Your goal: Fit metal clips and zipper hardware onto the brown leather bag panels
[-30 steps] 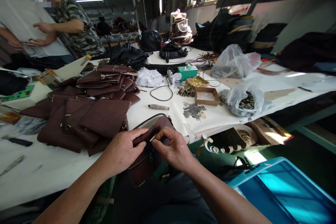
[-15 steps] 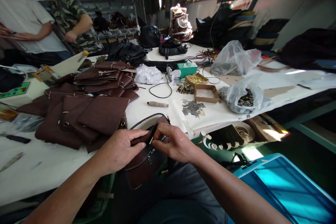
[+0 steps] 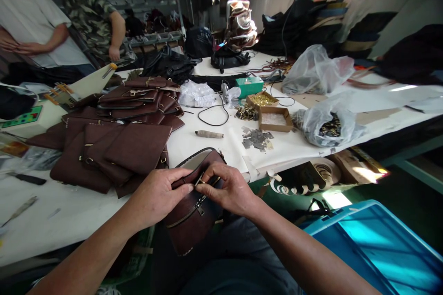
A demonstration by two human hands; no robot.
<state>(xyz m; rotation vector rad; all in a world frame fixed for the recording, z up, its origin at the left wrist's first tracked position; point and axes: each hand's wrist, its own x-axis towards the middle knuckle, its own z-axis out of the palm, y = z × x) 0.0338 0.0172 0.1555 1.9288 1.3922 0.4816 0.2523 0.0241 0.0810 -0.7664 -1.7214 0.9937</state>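
Observation:
A dark brown leather bag piece [image 3: 194,226] with a metal zipper [image 3: 200,203] hangs over the table's front edge above my lap. My left hand [image 3: 161,196] grips its upper edge, thumb and fingers on either side of the leather. Close against it, my right hand [image 3: 226,189] pinches a small metal fitting [image 3: 198,180] at the same edge; its exact shape is mostly hidden by the fingertips. Both hands nearly touch. The zipper runs slantwise below them, its pull hanging down.
Brown leather bag pieces [image 3: 114,156] are heaped on the left. Beyond my hands are a wrapped stick [image 3: 209,134], grey metal plates [image 3: 258,139], a cardboard box [image 3: 276,125] and a plastic bag of fittings [image 3: 311,133]. A blue crate [image 3: 346,214] stands at lower right. Two people stand at far left.
The leather edge has turned slightly and more of the bag's front shows. The metal fitting is more visible between my right fingers. Both hands stay in nearly the same place.

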